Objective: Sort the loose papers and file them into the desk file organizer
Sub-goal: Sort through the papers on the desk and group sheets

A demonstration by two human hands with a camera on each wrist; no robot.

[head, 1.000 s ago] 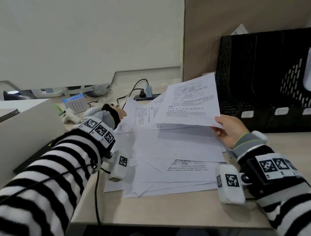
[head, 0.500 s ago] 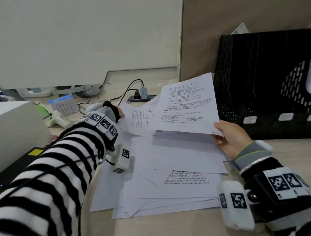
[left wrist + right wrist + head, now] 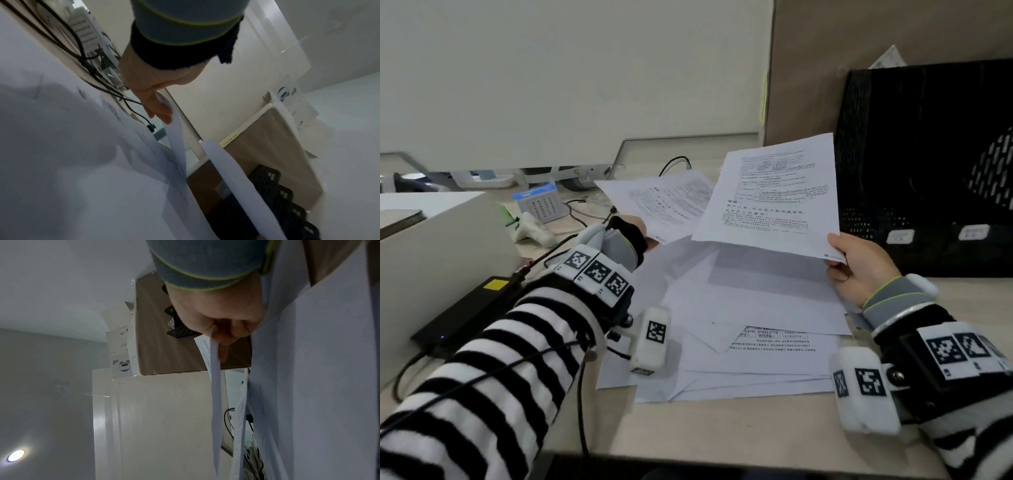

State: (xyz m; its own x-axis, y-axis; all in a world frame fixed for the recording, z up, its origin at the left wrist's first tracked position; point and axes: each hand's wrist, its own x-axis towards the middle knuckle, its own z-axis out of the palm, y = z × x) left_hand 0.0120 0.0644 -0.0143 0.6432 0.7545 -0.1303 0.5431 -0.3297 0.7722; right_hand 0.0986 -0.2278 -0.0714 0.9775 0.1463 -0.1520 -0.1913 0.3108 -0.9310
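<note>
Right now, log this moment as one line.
left hand: holds printed sheet | right hand: holds form sheet | file organizer: unreached

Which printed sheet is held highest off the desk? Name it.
The printed sheet with the table, pinched at its near corner by the right hand. The left hand's sheet sits lower; the pile lies flat.
</note>
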